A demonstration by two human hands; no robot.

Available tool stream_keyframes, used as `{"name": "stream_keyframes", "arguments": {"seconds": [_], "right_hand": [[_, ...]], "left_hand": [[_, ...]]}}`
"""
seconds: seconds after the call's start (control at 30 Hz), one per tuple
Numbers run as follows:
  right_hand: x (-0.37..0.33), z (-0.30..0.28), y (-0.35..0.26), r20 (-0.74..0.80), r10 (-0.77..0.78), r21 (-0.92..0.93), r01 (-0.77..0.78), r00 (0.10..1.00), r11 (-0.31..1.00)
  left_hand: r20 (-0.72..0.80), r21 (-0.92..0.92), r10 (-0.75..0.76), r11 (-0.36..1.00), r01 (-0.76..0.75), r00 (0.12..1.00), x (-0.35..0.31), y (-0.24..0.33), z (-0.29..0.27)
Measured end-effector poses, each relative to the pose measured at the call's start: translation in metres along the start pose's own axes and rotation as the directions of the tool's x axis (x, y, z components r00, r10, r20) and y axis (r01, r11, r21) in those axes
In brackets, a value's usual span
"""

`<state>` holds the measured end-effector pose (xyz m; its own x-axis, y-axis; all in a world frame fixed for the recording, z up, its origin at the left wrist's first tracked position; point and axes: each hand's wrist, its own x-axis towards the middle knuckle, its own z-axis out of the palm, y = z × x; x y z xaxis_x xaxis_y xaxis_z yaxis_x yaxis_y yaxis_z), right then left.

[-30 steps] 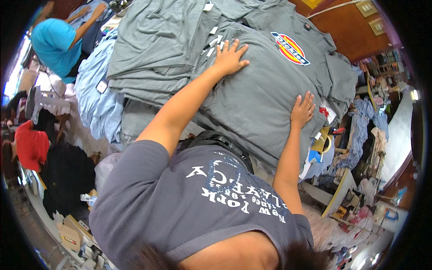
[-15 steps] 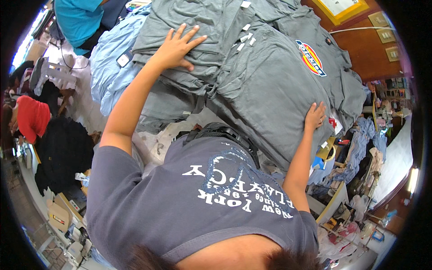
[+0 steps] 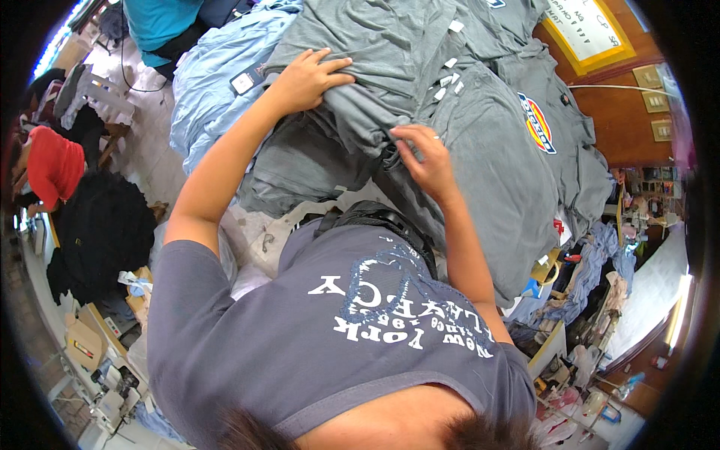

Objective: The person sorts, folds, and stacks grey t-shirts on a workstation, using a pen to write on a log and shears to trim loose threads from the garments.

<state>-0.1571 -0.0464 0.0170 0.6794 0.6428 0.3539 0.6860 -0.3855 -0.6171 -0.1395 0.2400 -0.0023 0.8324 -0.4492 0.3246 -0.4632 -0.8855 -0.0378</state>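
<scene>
A pile of grey T-shirts [image 3: 360, 37] lies in front of me, its layers loosely stacked. My left hand [image 3: 309, 81] rests on the near left edge of the upper layers, fingers stretched out and apart over the cloth. My right hand [image 3: 429, 161] pinches the near edge of a grey T-shirt [image 3: 352, 112] between thumb and fingers, and that edge is bunched up between my hands. To the right spreads another grey T-shirt [image 3: 487, 165] with a colourful oval print [image 3: 537, 124]. Several small white labels [image 3: 448, 79] show on the cloth between the stacks.
Light blue garments [image 3: 214, 82] lie left of the pile. A person in a teal shirt [image 3: 159, 26] is at the far left. A black cloth heap [image 3: 101, 232] and a red garment [image 3: 56, 165] are farther left. A wooden panel with switches [image 3: 651, 101] stands at right, above cluttered shelves.
My right hand has moved left from the printed T-shirt to the stack's near edge and taken hold of cloth there. My left hand stays on the stack; the near edge is now bunched.
</scene>
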Motion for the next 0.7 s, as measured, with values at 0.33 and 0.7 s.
{"name": "stream_keyframes", "arguments": {"seconds": [0.33, 0.7], "right_hand": [[0.024, 0.057, -0.027, 0.393, 0.126, 0.609, -0.361, 0.911, 0.706], [0.09, 0.086, 0.045, 0.265, 0.242, 0.529, -0.351, 0.933, 0.773]], "left_hand": [[0.013, -0.562, -0.363, 0.768, 0.307, 0.932, 0.073, -0.05, -0.045], [0.322, -0.677, 0.016, 0.703, 0.218, 0.947, 0.087, -0.06, -0.064]]}}
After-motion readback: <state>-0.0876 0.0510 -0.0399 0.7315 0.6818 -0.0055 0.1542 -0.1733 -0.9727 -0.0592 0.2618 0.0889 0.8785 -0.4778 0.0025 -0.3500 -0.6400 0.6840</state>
